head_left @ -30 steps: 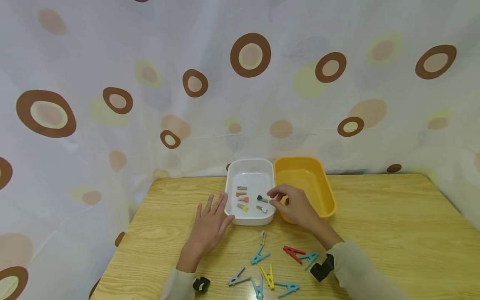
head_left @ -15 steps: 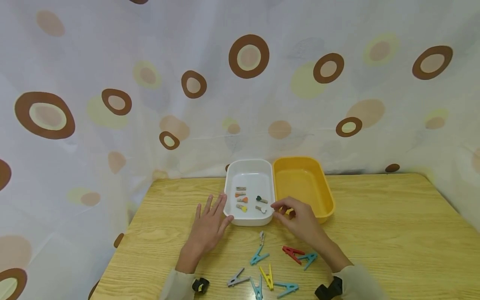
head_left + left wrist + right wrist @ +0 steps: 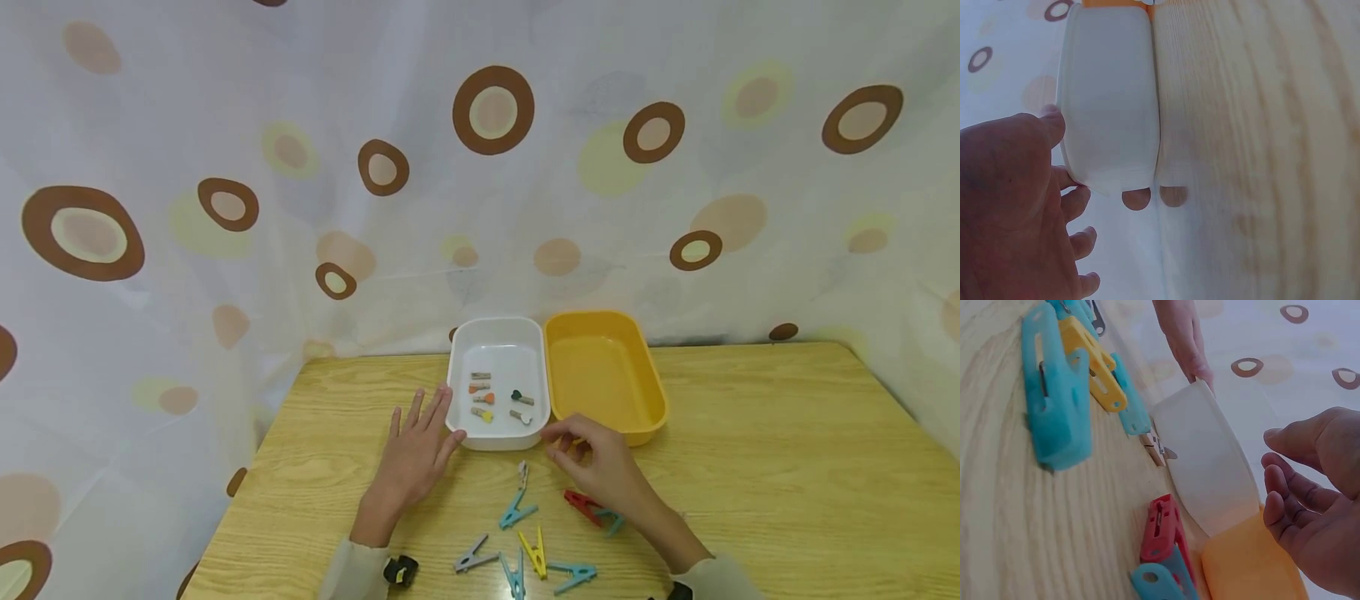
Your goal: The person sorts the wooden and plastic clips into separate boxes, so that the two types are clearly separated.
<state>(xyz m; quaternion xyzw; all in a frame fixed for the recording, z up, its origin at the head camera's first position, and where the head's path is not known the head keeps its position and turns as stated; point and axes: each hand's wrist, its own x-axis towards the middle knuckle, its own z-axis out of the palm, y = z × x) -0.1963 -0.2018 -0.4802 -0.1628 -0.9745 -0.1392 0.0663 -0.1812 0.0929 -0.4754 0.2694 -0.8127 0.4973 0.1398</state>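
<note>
My left hand (image 3: pixel 411 458) lies with fingers spread, fingertips and thumb at the near left rim of a white plastic tray (image 3: pixel 498 443). The left wrist view has that hand (image 3: pixel 1016 194) against the tray's side. Several small wooden clothespins, including one with a dark green heart (image 3: pixel 522 397) and one with a yellow heart (image 3: pixel 483 414), lie inside. My right hand (image 3: pixel 600 462) hovers by the tray's near right corner, in front of the yellow tray (image 3: pixel 600 367). In the right wrist view, nothing is between its thumb and loosely bent fingers (image 3: pixel 1297 487).
On the wooden table, nearer me, lie a small wooden clothespin (image 3: pixel 522 475) and several plastic ones: red (image 3: pixel 581 504), blue (image 3: pixel 516 510), grey (image 3: pixel 475 555) and yellow (image 3: pixel 535 552). My right forearm partly covers a blue one beside the red. A patterned curtain (image 3: pixel 427 283) hangs behind.
My right hand has drawn back from the white tray's right side toward me, down to its near right corner. My left hand stays at the rim, and the clothespins lie as before.
</note>
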